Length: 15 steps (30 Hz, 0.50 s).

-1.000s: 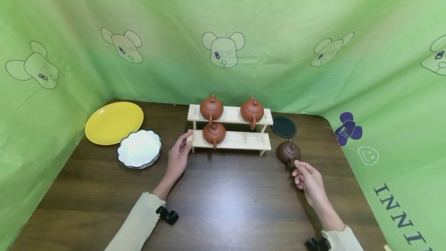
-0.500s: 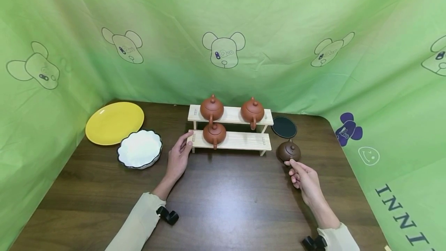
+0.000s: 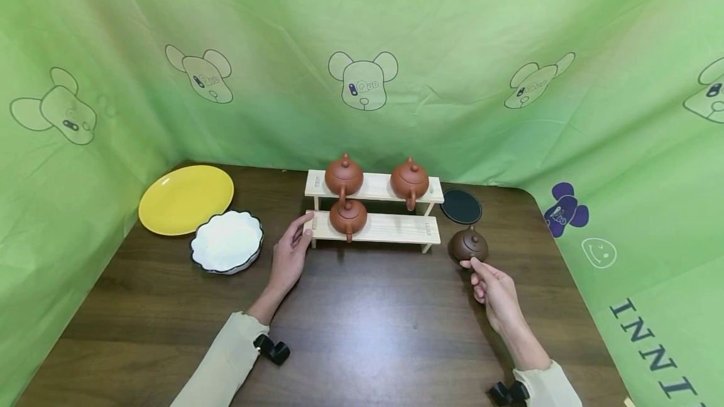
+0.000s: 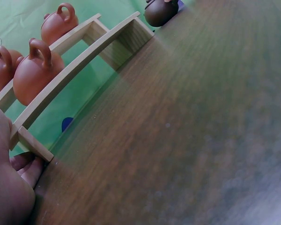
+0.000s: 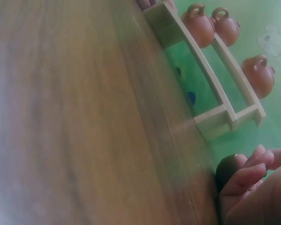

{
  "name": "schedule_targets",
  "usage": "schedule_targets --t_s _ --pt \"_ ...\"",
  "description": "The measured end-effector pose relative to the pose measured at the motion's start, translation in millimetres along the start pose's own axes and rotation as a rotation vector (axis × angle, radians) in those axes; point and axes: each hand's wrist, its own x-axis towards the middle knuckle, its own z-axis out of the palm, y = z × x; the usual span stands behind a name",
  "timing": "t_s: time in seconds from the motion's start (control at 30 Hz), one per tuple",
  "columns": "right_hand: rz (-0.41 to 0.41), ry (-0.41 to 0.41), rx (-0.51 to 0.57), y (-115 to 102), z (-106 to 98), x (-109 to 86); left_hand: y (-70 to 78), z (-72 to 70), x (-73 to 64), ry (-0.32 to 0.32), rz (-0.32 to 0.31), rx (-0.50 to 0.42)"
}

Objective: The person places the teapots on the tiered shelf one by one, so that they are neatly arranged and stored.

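Observation:
My right hand [image 3: 498, 297] pinches the handle of a dark brown teapot [image 3: 468, 244], which sits on the table right of the rack. The fingers cover the handle; in the right wrist view they hide most of the teapot [image 5: 227, 171]. My left hand [image 3: 288, 259] holds the left end of the two-tier wooden rack [image 3: 396, 227], thumb at the front edge. In the left wrist view, fingertips [image 4: 33, 171] show beside the rack's leg. One reddish-brown teapot [image 3: 347, 217] stands on the lower tier. On the upper tier are a left teapot [image 3: 343, 176] and a right teapot [image 3: 410, 178].
A round black coaster [image 3: 460, 206] lies behind the dark teapot, near the rack's right end. At the left are a yellow oval plate [image 3: 185, 200] and a white scalloped dish [image 3: 227, 242]. Green cloth [image 3: 362, 137] hangs around the wooden table [image 3: 362, 331].
Over the first half second my right hand shifted slightly left and its fingers covered the dark teapot's handle. Since then almost nothing has moved. The left hand and rack stayed in place.

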Motion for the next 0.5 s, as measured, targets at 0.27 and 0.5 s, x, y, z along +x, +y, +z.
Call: schedule_targets --t_s 0.27,0.5 --pt "-0.007 -0.007 0.113 0.6 1.0 -1.1 -8.2 -1.1 2.6 -0.014 -0.013 -0.014" --pt "-0.025 -0.006 0.185 2.2 1.5 -2.4 -7.4 -0.6 2.2 -0.012 -0.018 -0.019"
